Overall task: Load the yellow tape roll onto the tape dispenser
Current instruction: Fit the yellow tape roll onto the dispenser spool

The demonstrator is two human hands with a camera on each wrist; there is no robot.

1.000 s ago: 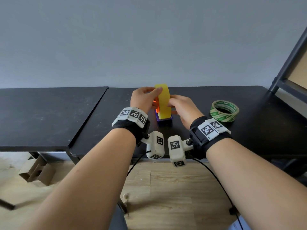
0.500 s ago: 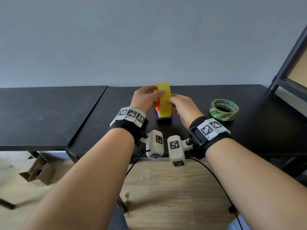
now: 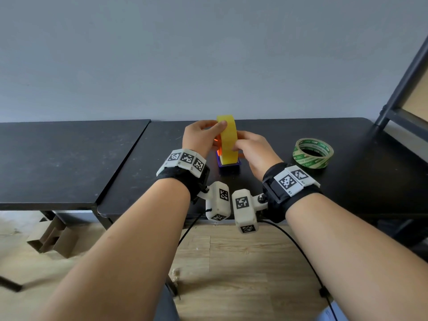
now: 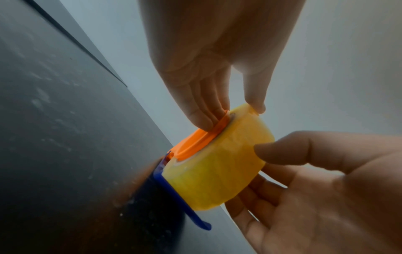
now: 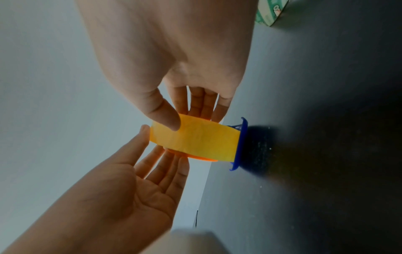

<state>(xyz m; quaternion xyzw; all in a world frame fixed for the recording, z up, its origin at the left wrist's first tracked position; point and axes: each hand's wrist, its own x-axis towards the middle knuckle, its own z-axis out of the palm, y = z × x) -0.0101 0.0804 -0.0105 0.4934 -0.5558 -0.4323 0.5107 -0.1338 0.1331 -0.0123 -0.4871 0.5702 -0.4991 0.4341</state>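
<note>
Standing on edge, the yellow tape roll (image 3: pixel 228 140) showed a broad, slightly translucent yellow band with a pale core ring at its side. It sat on the tape dispenser (image 3: pixel 228 163), whose dark blue base rested flat on the black desk (image 3: pixel 289 188) and whose orange hub (image 4: pixel 196 142) filled the roll's centre as a round flanged disc on the left side. The roll's lower edge sat close against the blue base; whether it touched could not be told.

Counted out: one yellow roll, one dispenser, one second roll of clear tape with green print (image 3: pixel 312 153) lying flat on the desk, two hands, two desktops side by side with a narrow seam between them.

The roll stood between the two hands. The left hand (image 3: pixel 199 139) was on its left side — thumb over the top of the yellow band, fingers (image 4: pixel 202 118) extended against the orange flange — so it clasped roll and hub together. The right hand (image 3: pixel 253 151) held the right side, its thumb (image 5: pixel 165 115) pressed on the outer band and its fingers reaching behind the roll's far face. Both hands were thus closed lightly round the roll, neither one flat nor idle. The green-printed roll lay well apart to the right — near the right wrist, untouched.
</note>
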